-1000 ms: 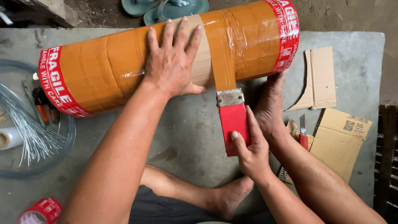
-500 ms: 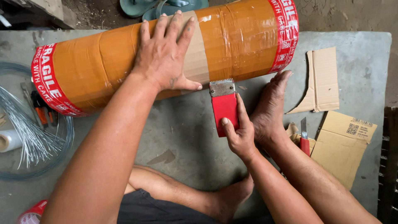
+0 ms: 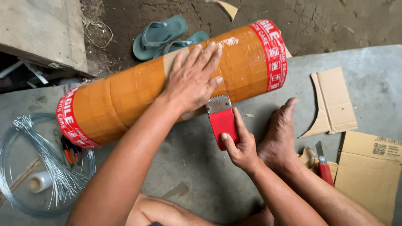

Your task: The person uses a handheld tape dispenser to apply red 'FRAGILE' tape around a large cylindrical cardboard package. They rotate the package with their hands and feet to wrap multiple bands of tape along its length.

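- a long cylinder [image 3: 138,96] wrapped in orange-brown tape is lying on the grey floor, its long axis running from near left to far right.
- the left hand [image 3: 190,81] is pressing flat on top of it, fingers spread.
- the right hand [image 3: 238,146] is clamping a red tape dispenser [image 3: 222,119], whose toothed blade is touching the cylinder's near side just right of the left hand.
- a bare foot [image 3: 278,138] is resting beside the right hand.

The light is soft, even daylight; shadows under the wrapped cylinder [image 3: 167,88] and the forearms are weak and diffuse; a small white glare sits on its glossy tape near the top; the picture is sharp, with slight stretching at the edges.
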